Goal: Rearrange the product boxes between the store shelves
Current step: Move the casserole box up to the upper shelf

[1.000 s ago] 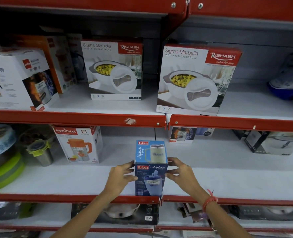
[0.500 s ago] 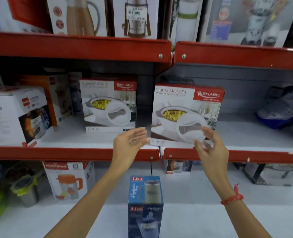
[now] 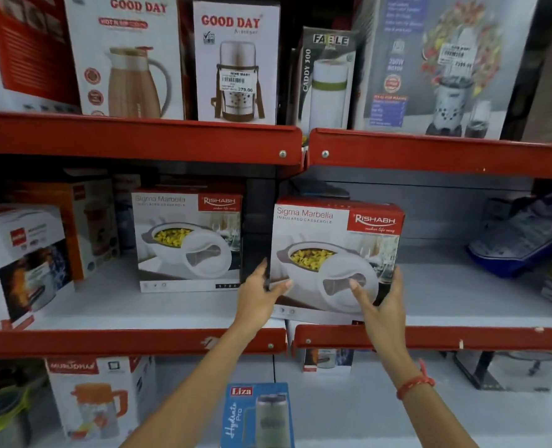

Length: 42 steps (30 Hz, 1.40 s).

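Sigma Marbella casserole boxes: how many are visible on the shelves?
2, both on the middle shelf: left casserole box standing alone, right casserole box held between both hands. Others may be hidden behind.

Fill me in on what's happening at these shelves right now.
A person is rearranging boxed kitchenware on red store shelves. Both hands are on a casserole box at the front of the middle shelf: the left hand on its left edge, the right hand at its lower right corner. A matching casserole box stands to its left. A blue mug box stands on the shelf below, untouched.
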{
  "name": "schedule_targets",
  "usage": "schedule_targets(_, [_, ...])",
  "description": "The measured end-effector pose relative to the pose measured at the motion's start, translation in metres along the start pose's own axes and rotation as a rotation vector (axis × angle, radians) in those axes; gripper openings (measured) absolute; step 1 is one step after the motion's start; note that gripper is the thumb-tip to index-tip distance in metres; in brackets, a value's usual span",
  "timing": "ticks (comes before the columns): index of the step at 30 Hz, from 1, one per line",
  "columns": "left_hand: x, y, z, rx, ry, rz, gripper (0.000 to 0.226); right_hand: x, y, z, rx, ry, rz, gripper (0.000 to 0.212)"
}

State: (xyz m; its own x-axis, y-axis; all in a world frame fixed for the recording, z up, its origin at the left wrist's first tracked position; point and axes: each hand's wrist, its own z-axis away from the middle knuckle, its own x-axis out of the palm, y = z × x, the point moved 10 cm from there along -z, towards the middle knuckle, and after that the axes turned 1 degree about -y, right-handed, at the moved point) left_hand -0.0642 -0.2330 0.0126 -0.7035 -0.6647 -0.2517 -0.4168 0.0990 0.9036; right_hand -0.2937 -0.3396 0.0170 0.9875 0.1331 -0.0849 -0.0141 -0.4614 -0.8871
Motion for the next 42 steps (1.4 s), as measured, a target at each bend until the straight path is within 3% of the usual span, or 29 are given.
schedule_targets(3, [-0.012,0.012,0.005,0.051,0.086,-0.049,0.048,0.0,0.0,0.002,0.018,-0.015,-0.015,0.071])
schedule_targets(11, [-0.082,0.042,0.042,0.148,0.22,-0.094,0.049,0.012,-0.03,0.023,-0.018,-0.133,-0.102,0.065])
schedule_targets(19, [-0.13,0.048,0.087,0.104,0.221,0.024,0.043,0.014,-0.073,0.061,-0.055,-0.111,-0.07,0.064])
schedule_targets(29, [-0.177,0.054,0.163,0.054,0.206,0.16,0.053,-0.003,-0.121,0.135,-0.091,-0.164,-0.065,0.053])
schedule_targets(42, [-0.199,0.045,0.21,-0.011,0.156,0.116,0.036,-0.01,-0.127,0.184,-0.006,-0.139,-0.076,0.056])
